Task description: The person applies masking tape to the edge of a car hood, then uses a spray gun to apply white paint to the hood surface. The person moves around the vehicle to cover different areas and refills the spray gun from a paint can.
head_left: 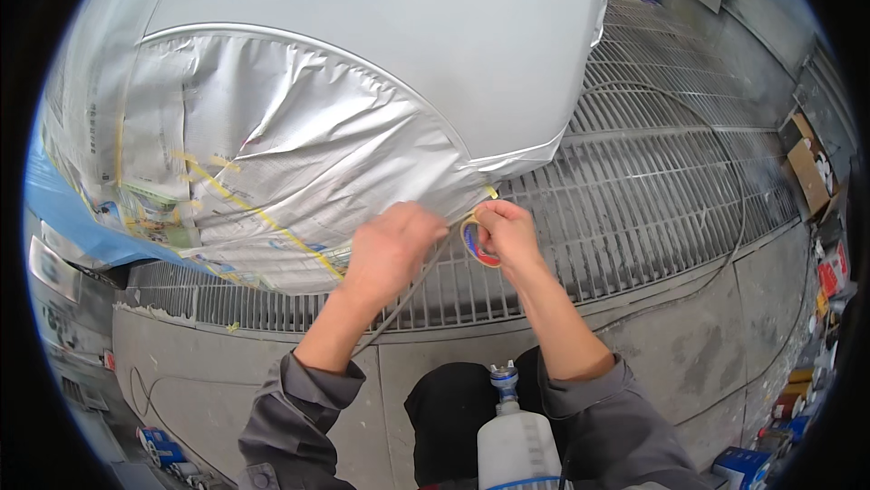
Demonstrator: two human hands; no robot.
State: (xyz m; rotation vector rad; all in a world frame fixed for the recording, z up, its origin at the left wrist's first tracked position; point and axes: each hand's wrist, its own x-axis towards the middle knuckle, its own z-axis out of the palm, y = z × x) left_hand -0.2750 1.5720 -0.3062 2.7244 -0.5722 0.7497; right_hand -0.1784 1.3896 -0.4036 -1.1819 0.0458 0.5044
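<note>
My right hand (509, 232) grips a roll of yellow masking tape (487, 256), thumb and fingers closed at its upper edge. A short yellow bit of tape (491, 192) shows just above, at the lower corner of the pale grey vehicle panel (381, 28). To the left, my left hand (394, 243) is smeared by motion, its fingers bent near the lower edge of the masking paper; whether it holds anything does not show. That silvery, creased masking paper (317, 118), with printed sheets and yellow tape strips, covers the curved wheel arch.
A metal floor grating (652, 164) runs beneath the vehicle, and a hose (739, 218) crosses it. Blue sheeting (77, 209) hangs at the left. A whitish bottle-like container (518, 445) is at my lap. Cans (743, 467) and a cardboard box (809, 168) stand along the right.
</note>
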